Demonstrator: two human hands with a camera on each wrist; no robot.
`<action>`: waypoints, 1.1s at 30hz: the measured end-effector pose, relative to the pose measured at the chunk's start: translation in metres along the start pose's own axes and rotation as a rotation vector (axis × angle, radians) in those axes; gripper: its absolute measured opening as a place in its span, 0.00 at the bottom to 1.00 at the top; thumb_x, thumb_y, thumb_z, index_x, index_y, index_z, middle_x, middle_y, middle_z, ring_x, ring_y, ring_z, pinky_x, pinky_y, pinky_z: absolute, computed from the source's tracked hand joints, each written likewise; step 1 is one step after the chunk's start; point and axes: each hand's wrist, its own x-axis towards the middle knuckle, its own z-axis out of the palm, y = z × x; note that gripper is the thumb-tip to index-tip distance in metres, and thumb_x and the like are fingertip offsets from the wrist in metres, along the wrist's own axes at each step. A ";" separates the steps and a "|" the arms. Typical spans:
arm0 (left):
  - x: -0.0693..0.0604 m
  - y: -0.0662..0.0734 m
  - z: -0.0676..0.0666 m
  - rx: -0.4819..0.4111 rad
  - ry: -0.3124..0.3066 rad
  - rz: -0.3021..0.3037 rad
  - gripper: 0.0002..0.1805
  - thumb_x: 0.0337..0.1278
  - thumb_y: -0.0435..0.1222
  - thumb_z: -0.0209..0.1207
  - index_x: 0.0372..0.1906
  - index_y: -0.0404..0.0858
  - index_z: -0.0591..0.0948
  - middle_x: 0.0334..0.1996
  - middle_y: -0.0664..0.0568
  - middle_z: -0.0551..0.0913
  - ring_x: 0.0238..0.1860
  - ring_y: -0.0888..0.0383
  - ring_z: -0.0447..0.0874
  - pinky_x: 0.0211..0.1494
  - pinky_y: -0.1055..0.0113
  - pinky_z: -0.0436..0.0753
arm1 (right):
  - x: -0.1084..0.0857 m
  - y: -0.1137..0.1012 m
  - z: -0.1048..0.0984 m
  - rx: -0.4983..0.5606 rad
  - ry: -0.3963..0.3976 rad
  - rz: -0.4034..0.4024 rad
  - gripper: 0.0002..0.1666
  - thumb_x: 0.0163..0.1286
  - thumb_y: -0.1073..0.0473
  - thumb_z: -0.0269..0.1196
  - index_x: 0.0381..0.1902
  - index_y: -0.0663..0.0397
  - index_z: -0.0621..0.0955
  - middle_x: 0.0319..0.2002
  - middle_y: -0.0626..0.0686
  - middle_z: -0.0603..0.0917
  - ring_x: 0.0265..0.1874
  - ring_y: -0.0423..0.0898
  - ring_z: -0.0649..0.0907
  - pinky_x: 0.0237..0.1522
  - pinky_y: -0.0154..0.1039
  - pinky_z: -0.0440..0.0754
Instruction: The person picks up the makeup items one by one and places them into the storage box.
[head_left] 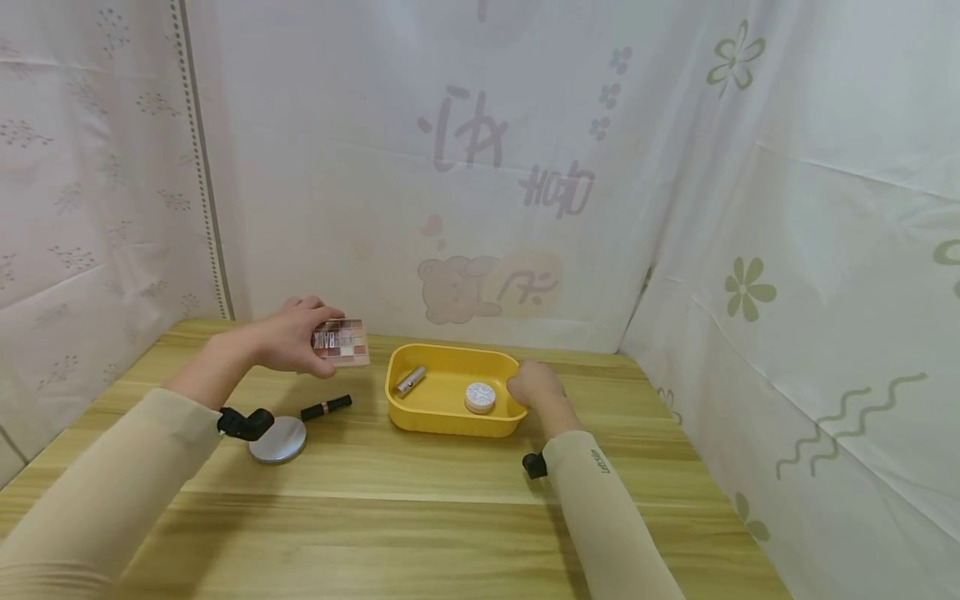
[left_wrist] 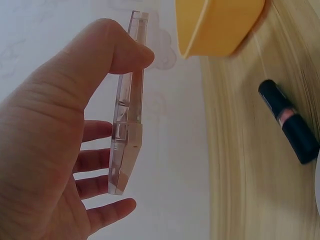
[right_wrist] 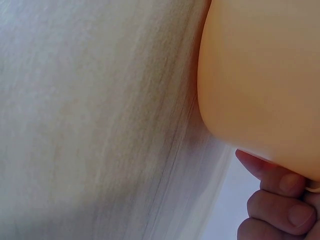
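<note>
"White cloth (head_left: 315, 167) first, as the largest item. Your finding?"

"It hangs beyond my table (head_left: 405, 533) and on both sides, printed with flowers, lettering and a bear. The table is wood-grained, yellowish brown."

"Next in size?"

"My pale sleeves (head_left: 127, 475), one on each forearm. After them, a yellow tray (head_left: 450, 427) with rounded corners, standing on the table toward its far edge."

"Condition of the hands?"

"My left hand (head_left: 291, 337) is left of the tray, thumb on one side of a make-up palette (head_left: 348, 343) and fingers on the other, parted by little more than its thickness. My right hand (head_left: 536, 385) is at the tray's right end, fingers curled tightly at the rim, gripping it. I cannot tell where that thumb lies."

"Position of the palette?"

"Raised above the table, left of the tray and apart from it, lettering across its clear cover, brown and pink squares beneath."

"Remaining items, in order?"

"A round silver disc (head_left: 285, 443) lies flat on the table beneath my left wrist. A black lipstick (head_left: 326, 407) with a pinkish band lies between disc and tray, nearer the disc. Inside the tray, a silver tube (head_left: 411, 382) sits slantwise at the left end; I cannot tell whether it leans on the wall. A small round white box (head_left: 480, 398) sits right of centre, apart from the tube."
</note>
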 end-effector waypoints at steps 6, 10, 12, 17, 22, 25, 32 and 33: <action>0.008 0.013 0.001 -0.015 -0.009 0.028 0.51 0.48 0.51 0.77 0.79 0.37 0.73 0.69 0.38 0.75 0.65 0.38 0.70 0.66 0.39 0.77 | 0.001 0.000 0.001 0.008 0.006 0.002 0.30 0.78 0.53 0.54 0.72 0.60 0.80 0.64 0.61 0.86 0.54 0.56 0.83 0.60 0.56 0.84; 0.014 0.021 0.004 -0.010 -0.019 0.046 0.51 0.48 0.51 0.76 0.79 0.38 0.73 0.69 0.39 0.75 0.66 0.38 0.70 0.67 0.38 0.77 | 0.001 0.000 0.001 0.003 0.005 0.002 0.31 0.78 0.53 0.54 0.73 0.60 0.80 0.65 0.61 0.86 0.54 0.56 0.83 0.59 0.56 0.84; 0.017 0.024 0.005 -0.005 -0.021 0.047 0.51 0.48 0.51 0.75 0.79 0.39 0.74 0.69 0.40 0.76 0.66 0.40 0.70 0.68 0.40 0.77 | 0.001 0.000 0.001 0.001 0.006 0.002 0.32 0.78 0.53 0.54 0.75 0.59 0.79 0.67 0.62 0.85 0.56 0.56 0.83 0.61 0.57 0.84; 0.025 0.036 0.007 -0.015 -0.030 0.058 0.51 0.49 0.52 0.76 0.79 0.40 0.74 0.68 0.42 0.76 0.65 0.43 0.70 0.68 0.43 0.77 | 0.001 0.000 0.001 -0.006 0.008 -0.008 0.32 0.78 0.53 0.53 0.76 0.59 0.78 0.69 0.62 0.84 0.58 0.56 0.83 0.63 0.58 0.84; 0.034 0.051 0.010 -0.016 -0.041 0.085 0.51 0.48 0.52 0.77 0.80 0.40 0.73 0.68 0.43 0.76 0.65 0.44 0.70 0.68 0.43 0.78 | 0.001 0.000 0.000 -0.009 0.007 -0.007 0.31 0.78 0.54 0.54 0.73 0.60 0.80 0.66 0.61 0.85 0.55 0.56 0.83 0.61 0.57 0.84; 0.039 0.059 0.012 -0.020 -0.049 0.099 0.51 0.49 0.52 0.77 0.80 0.40 0.73 0.69 0.42 0.75 0.66 0.43 0.70 0.70 0.43 0.78 | 0.000 0.000 -0.001 -0.010 0.003 -0.004 0.31 0.77 0.54 0.54 0.73 0.60 0.80 0.66 0.61 0.85 0.55 0.56 0.83 0.61 0.57 0.84; 0.049 0.075 0.016 0.009 -0.080 0.110 0.53 0.48 0.56 0.77 0.80 0.42 0.73 0.69 0.43 0.75 0.66 0.44 0.70 0.71 0.43 0.78 | -0.003 -0.002 -0.004 0.007 -0.009 -0.005 0.31 0.78 0.54 0.54 0.74 0.60 0.79 0.67 0.61 0.85 0.54 0.56 0.82 0.59 0.56 0.83; 0.051 0.076 0.017 0.016 -0.083 0.113 0.54 0.48 0.57 0.77 0.80 0.42 0.73 0.70 0.43 0.75 0.66 0.44 0.70 0.71 0.43 0.78 | -0.003 -0.002 -0.005 0.009 -0.009 -0.007 0.31 0.78 0.55 0.54 0.73 0.61 0.80 0.66 0.62 0.85 0.54 0.56 0.82 0.59 0.55 0.83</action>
